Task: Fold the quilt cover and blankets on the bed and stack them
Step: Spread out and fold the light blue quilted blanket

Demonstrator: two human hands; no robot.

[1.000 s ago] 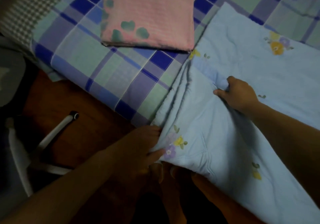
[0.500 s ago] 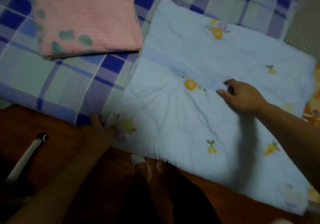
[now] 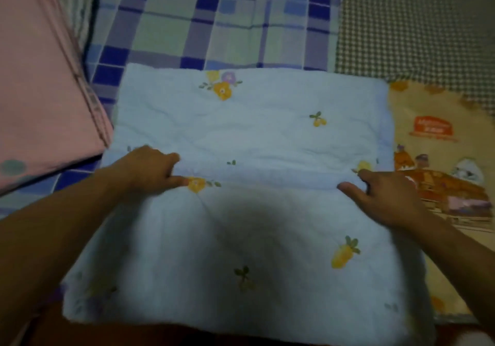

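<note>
Compared with half a second earlier, we now see the light-blue quilted blanket with yellow and purple flower print (image 3: 254,136) squarely from its near edge, and the left hand (image 3: 150,170) has come up from the blanket's near-left corner to the crosswise crease. The right hand (image 3: 385,195) stays on that crease, now at 3 o'clock. Both hands pinch the fold ridge between thumb and curled fingers. The blanket lies flat on the blue-and-green checked bedsheet (image 3: 235,18), its long axis running 12 to 6 o'clock. The folded pink blanket (image 3: 40,77) sits at 9 o'clock, just beside it.
</note>
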